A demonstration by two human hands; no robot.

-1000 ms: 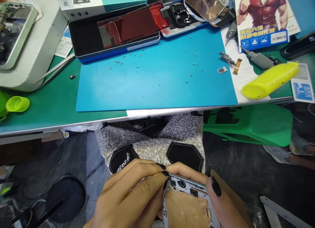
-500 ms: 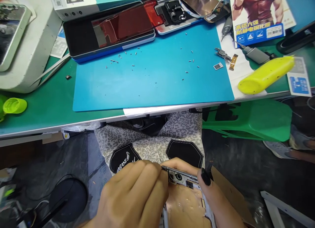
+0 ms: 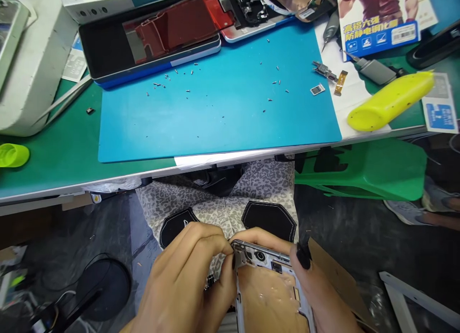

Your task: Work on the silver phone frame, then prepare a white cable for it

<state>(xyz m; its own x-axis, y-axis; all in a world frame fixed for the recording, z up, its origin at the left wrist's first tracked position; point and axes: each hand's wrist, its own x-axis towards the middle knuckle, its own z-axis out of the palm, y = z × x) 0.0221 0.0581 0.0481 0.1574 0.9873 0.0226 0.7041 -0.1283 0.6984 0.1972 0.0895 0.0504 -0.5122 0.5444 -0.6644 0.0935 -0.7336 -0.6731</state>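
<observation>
Low in the head view, a phone frame [image 3: 270,299] with a copper-coloured inner panel is held above my lap. My right hand [image 3: 323,290] grips it along the right side, thumb with a dark nail on the edge and a finger behind the top. My left hand [image 3: 187,275] is closed at the frame's upper left corner, its thumb and index fingertips touching there. Between those fingers a small dark metallic thing [image 3: 209,281] shows, too small to name. A camera opening and small cut-outs line the frame's top.
Ahead lies a blue mat [image 3: 215,117] with several tiny screws scattered on it. A black tray [image 3: 108,55] with red film stands at its back left. Tweezers [image 3: 66,100] lie left; a yellow-green tube [image 3: 391,103] lies right. A green stool [image 3: 377,175] stands under the table.
My left hand's fingers have opened out slightly and shifted a little left, uncovering more of the frame's corner. The table scene has shifted a little left and up in view.
</observation>
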